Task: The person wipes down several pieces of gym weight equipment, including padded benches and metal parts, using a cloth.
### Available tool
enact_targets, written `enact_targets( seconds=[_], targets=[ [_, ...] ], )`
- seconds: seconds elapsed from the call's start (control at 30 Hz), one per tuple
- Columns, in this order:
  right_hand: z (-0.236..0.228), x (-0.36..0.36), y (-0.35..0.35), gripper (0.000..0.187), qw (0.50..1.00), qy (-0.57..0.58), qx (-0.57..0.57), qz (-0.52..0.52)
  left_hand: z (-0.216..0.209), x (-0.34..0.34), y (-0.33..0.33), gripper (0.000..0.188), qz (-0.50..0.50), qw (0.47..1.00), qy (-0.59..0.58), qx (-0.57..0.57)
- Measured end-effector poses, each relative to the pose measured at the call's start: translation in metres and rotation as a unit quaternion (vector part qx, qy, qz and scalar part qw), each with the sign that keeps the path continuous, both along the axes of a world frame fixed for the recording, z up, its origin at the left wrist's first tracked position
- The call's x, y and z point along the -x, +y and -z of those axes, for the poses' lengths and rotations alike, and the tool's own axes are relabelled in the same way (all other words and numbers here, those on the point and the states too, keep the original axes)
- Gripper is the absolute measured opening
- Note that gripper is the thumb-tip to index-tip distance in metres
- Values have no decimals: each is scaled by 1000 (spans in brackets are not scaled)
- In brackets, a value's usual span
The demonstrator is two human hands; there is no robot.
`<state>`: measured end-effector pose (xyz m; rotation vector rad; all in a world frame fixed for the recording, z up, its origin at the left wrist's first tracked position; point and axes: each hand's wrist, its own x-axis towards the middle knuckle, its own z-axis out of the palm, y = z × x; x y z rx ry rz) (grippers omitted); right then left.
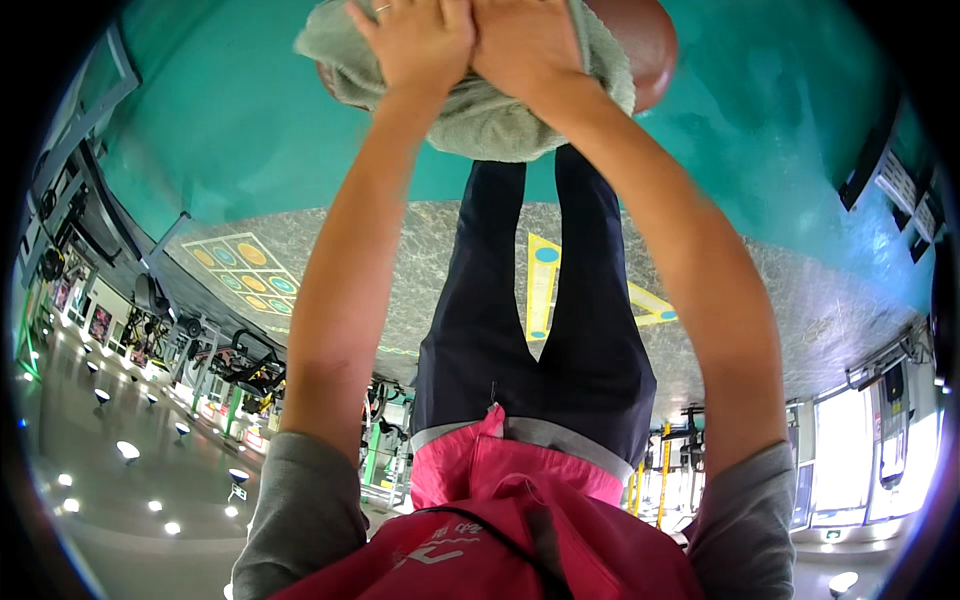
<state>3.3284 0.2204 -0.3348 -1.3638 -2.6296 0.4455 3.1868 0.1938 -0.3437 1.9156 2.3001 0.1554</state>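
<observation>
A grey-green towel [500,130] is draped over a brown, rounded, smooth object [650,55]; the cloth covers most of it, so its full shape is hidden. My left hand [425,45] presses flat on the towel, fingers spread, with a ring on one finger. Right beside it and touching it, my right hand [528,45] also lies on the cloth. The upper edge of the picture cuts off the right hand's fingers. Both forearms reach straight out to the towel.
My dark-trousered legs [480,290] stand behind the brown object. Around it spreads a teal floor [770,120], meeting a grey patterned floor [430,235] with yellow and blue markings. Gym machines [235,360] line the left side; a dark-framed item [895,190] is at right.
</observation>
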Motion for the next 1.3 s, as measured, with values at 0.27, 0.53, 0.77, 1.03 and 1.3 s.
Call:
enact_targets(
  seconds=[0.27, 0.53, 0.77, 1.03, 1.3],
  targets=[
    [-21, -129, 6, 86, 992, -25, 42, 113, -6, -143, 35, 52, 89, 990, -107, -11],
    [8, -40, -22, 75, 999, -31, -21, 40, -25, -35, -14, 49, 77, 990, -75, -94],
    [3, 49, -24, 57, 995, 91, -42, 8, -18, 53, -49, 53, 10, 998, -53, -44],
    [-17, -69, -30, 65, 999, 38, 6, -19, -24, -75, -52, 62, -6, 999, -31, -27],
    [-21, -98, -20, 74, 987, -129, 29, 91, -1, -114, -5, 60, 69, 988, -117, -76]
  ],
)
